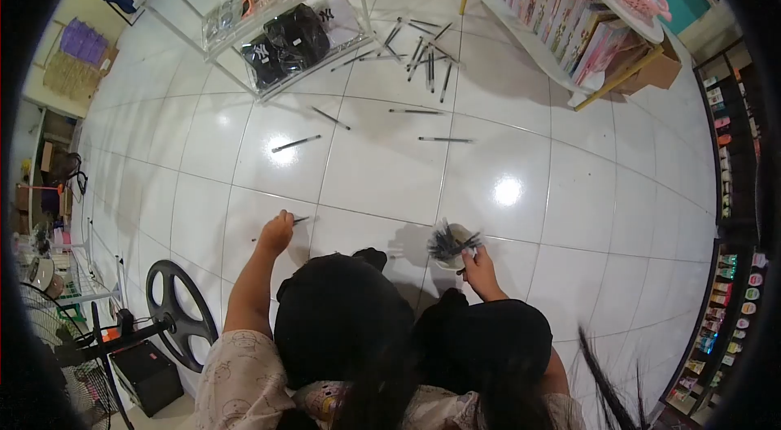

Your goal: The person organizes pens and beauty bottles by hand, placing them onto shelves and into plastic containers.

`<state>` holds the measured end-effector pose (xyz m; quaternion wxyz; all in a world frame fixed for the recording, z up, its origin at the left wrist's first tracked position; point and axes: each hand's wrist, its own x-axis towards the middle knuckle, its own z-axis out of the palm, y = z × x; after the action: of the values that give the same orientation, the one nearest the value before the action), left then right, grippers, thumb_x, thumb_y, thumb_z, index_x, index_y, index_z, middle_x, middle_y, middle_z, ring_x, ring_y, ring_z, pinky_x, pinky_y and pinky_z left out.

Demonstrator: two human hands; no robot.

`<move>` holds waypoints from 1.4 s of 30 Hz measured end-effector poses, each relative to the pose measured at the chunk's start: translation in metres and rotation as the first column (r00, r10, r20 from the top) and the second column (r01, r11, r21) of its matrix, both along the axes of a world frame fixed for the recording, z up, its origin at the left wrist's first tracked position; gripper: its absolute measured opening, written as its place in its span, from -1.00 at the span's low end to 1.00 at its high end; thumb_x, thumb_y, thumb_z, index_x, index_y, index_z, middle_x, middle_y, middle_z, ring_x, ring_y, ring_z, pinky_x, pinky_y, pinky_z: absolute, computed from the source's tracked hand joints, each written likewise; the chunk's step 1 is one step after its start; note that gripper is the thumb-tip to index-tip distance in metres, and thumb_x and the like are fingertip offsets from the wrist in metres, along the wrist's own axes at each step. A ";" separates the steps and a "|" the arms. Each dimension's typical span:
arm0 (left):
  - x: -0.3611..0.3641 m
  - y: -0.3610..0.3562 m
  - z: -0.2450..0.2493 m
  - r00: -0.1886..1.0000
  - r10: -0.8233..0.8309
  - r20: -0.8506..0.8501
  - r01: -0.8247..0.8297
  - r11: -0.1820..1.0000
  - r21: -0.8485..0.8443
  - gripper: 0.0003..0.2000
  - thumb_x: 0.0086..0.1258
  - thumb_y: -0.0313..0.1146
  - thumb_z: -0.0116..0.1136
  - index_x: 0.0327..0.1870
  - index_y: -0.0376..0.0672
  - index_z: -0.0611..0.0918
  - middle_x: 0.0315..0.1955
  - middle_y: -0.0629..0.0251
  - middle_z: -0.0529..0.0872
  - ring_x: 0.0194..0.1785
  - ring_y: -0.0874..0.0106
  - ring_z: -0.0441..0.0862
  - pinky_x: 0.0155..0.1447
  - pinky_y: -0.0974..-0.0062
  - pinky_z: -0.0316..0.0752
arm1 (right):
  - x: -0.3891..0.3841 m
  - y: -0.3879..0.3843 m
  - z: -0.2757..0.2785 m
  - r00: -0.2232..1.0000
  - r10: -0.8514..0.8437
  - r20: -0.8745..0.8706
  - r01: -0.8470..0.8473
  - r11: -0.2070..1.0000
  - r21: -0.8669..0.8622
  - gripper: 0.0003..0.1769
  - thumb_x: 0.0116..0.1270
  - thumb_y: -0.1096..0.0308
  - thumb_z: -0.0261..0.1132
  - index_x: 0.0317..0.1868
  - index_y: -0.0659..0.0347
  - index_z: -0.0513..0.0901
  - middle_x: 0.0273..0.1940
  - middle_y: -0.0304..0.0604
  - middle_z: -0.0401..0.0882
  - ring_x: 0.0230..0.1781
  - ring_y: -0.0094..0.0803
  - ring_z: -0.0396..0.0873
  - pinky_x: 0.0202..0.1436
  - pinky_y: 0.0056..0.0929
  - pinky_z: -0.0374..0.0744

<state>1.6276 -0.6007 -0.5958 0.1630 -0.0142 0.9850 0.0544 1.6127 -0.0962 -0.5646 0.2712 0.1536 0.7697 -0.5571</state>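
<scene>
Low over the tiled floor, my left hand (278, 233) is closed in a pinch on a dark pen (301, 220), whose end sticks out to the right of the fingers. My right hand (482, 274) grips the side of a pale container (447, 266) packed with pens (446, 243), tips pointing outward. Beyond my hands, single pens lie apart on the tiles: one pen (296, 144), a tilted pen (331, 117), and two more to their right. A loose heap of several pens (429, 62) lies farther off, between two shelves.
A white rack (232, 64) with bagged caps (289, 43) stands at the far left. A bookshelf with gold legs (598, 92) is at the far right. A black wheel (181, 312) and a fan (53, 332) are at near left; a stocked display rack (716, 324) lines the right.
</scene>
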 end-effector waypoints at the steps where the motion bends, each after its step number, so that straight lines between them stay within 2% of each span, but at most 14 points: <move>1: -0.001 0.000 -0.004 0.999 0.030 0.034 -0.031 0.999 0.032 -0.80 0.26 -0.45 -0.09 -0.11 -0.26 0.43 -0.21 -0.01 0.56 -0.14 0.03 0.57 -0.04 0.08 0.50 | -0.008 -0.005 0.014 0.993 0.097 -0.068 -0.092 0.993 0.080 -0.56 0.37 0.30 0.13 0.15 0.44 0.36 -0.55 -0.04 0.57 -0.67 -0.40 0.54 -0.59 -0.41 0.49; 3: -0.013 0.014 0.003 0.983 0.140 0.118 -0.155 0.978 0.136 -0.76 0.27 -0.48 -0.14 -0.06 -0.32 0.35 -0.21 -0.13 0.53 -0.16 -0.09 0.55 -0.06 -0.03 0.45 | -0.031 -0.009 0.020 0.964 0.208 -0.168 -0.176 0.967 0.187 -0.58 0.35 0.33 0.10 0.12 0.44 0.37 -0.57 -0.04 0.56 -0.66 -0.38 0.56 -0.57 -0.39 0.50; 4: -0.021 0.024 0.003 0.991 0.132 0.014 -0.132 0.964 0.230 -0.79 0.28 -0.50 -0.14 -0.08 -0.33 0.35 -0.25 -0.15 0.53 -0.18 -0.09 0.54 -0.08 0.00 0.44 | -0.042 -0.010 0.023 0.941 0.266 -0.210 -0.213 0.946 0.244 -0.59 0.35 0.34 0.09 0.11 0.45 0.38 -0.58 -0.04 0.56 -0.65 -0.37 0.57 -0.56 -0.37 0.51; 5: -0.026 0.032 0.003 0.987 0.135 -0.086 -0.101 0.942 0.319 -0.81 0.29 -0.52 -0.14 -0.10 -0.33 0.34 -0.30 -0.16 0.53 -0.20 -0.10 0.54 -0.11 0.03 0.44 | -0.053 -0.015 0.038 0.964 0.188 -0.190 -0.144 0.964 0.226 -0.54 0.33 0.33 0.10 0.17 0.42 0.37 -0.53 0.15 0.58 -0.53 -0.04 0.62 -0.38 -0.15 0.54; 8: -0.051 0.077 0.016 0.941 0.245 -0.234 -0.059 0.800 0.597 -0.87 0.28 -0.63 -0.14 -0.19 -0.27 0.31 -0.29 -0.07 0.51 -0.24 0.04 0.54 -0.18 0.21 0.44 | -0.079 -0.022 0.030 0.865 0.427 -0.265 -0.268 0.838 0.475 -0.48 0.30 0.34 0.11 0.23 0.41 0.34 -0.51 0.19 0.58 -0.47 0.04 0.61 -0.35 -0.08 0.53; 10: -0.074 0.109 0.034 0.938 0.149 -0.313 0.140 0.662 0.736 -0.83 0.27 -0.67 -0.12 -0.22 -0.19 0.29 -0.18 0.01 0.47 -0.22 0.19 0.51 -0.16 0.37 0.43 | -0.094 -0.039 0.056 0.886 0.362 -0.290 -0.219 0.878 0.426 -0.49 0.26 0.34 0.12 0.18 0.46 0.36 -0.50 0.22 0.56 -0.46 0.11 0.59 -0.34 -0.03 0.52; 12: -0.097 0.152 0.078 0.888 0.125 -0.443 0.382 0.337 0.860 -0.76 0.21 -0.69 -0.06 -0.15 -0.20 0.32 -0.25 0.09 0.40 -0.10 0.20 0.44 -0.02 0.35 0.36 | -0.107 -0.050 0.045 0.864 0.354 -0.359 -0.167 0.873 0.459 -0.50 0.26 0.35 0.12 0.16 0.48 0.36 -0.50 0.23 0.56 -0.47 0.11 0.59 -0.35 -0.04 0.52; 16: -0.130 0.203 0.122 0.798 -0.051 -0.601 0.602 0.131 0.788 -0.72 0.17 -0.68 0.02 -0.15 -0.12 0.35 -0.06 0.09 0.42 0.01 0.19 0.45 0.16 0.24 0.31 | -0.133 -0.079 0.027 0.826 0.438 -0.355 -0.271 0.861 0.431 -0.50 0.25 0.40 0.13 0.18 0.45 0.34 -0.48 0.18 0.58 -0.51 -0.01 0.60 -0.40 -0.12 0.53; 19: -0.147 0.214 0.106 0.786 -0.147 -0.601 0.618 0.232 0.751 -0.75 0.18 -0.60 0.08 -0.17 -0.11 0.37 0.06 0.09 0.41 0.16 0.09 0.41 0.31 0.06 0.16 | -0.151 -0.106 0.043 0.927 0.306 -0.219 -0.294 0.952 0.084 -0.50 0.27 0.44 0.13 0.23 0.34 0.32 -0.51 0.05 0.58 -0.53 -0.16 0.60 -0.44 -0.24 0.53; 25: -0.160 0.206 0.084 0.801 -0.220 -0.556 0.480 0.792 0.378 -0.72 0.17 -0.41 0.19 -0.09 -0.12 0.47 0.26 0.06 0.30 0.47 0.01 0.04 0.42 -0.29 -0.26 | -0.168 -0.128 0.023 0.901 0.353 -0.253 -0.336 0.936 0.106 -0.48 0.27 0.50 0.08 0.27 0.22 0.30 -0.46 -0.01 0.57 -0.50 -0.29 0.60 -0.41 -0.33 0.56; 34: -0.169 0.186 0.109 0.874 -0.227 -0.430 0.449 0.718 0.533 -0.42 0.10 -0.20 0.33 0.17 -0.09 0.43 0.32 0.10 0.26 0.49 0.02 -0.02 0.44 -0.26 -0.28 | -0.187 -0.111 0.018 0.879 0.424 -0.220 -0.372 0.896 0.242 -0.58 0.44 0.12 0.08 0.09 0.30 0.51 -0.38 0.06 0.63 -0.43 -0.23 0.63 -0.30 -0.28 0.56; 37: -0.170 0.173 0.112 0.853 -0.197 -0.484 0.490 0.621 0.612 -0.41 0.13 -0.25 0.31 0.22 -0.08 0.40 0.32 0.11 0.28 0.48 0.01 0.02 0.47 -0.16 -0.21 | -0.191 -0.094 0.008 0.967 0.158 -0.201 -0.142 0.985 0.095 -0.59 0.44 0.13 0.07 0.01 0.31 0.57 -0.44 0.04 0.62 -0.45 -0.14 0.62 -0.30 -0.26 0.55; 40: -0.171 0.130 0.099 0.818 -0.191 -0.542 0.519 0.650 0.555 -0.43 0.14 -0.33 0.29 0.23 -0.10 0.40 0.30 0.07 0.30 0.46 0.01 0.08 0.47 -0.07 -0.12 | -0.212 -0.071 0.010 0.931 0.282 -0.234 -0.155 0.881 0.446 -0.66 0.35 0.29 0.14 0.07 0.27 0.53 -0.26 -0.01 0.62 -0.24 -0.11 0.60 -0.17 -0.27 0.55; 42: -0.173 0.095 0.078 0.845 -0.093 -0.526 0.409 0.745 0.526 -0.42 0.09 -0.46 0.25 0.22 -0.12 0.40 0.28 0.04 0.32 0.43 0.00 0.13 0.46 -0.03 -0.03 | -0.219 -0.059 -0.003 0.745 0.452 -0.491 0.008 0.730 0.683 -0.63 0.25 0.40 0.17 0.08 0.21 0.52 -0.07 -0.05 0.55 -0.05 -0.09 0.52 -0.07 -0.25 0.53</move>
<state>1.4541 -0.5060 -0.5181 -0.0776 0.1909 0.9125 0.3535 1.3938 -0.1554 -0.5676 -0.0029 -0.0575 0.9702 -0.2352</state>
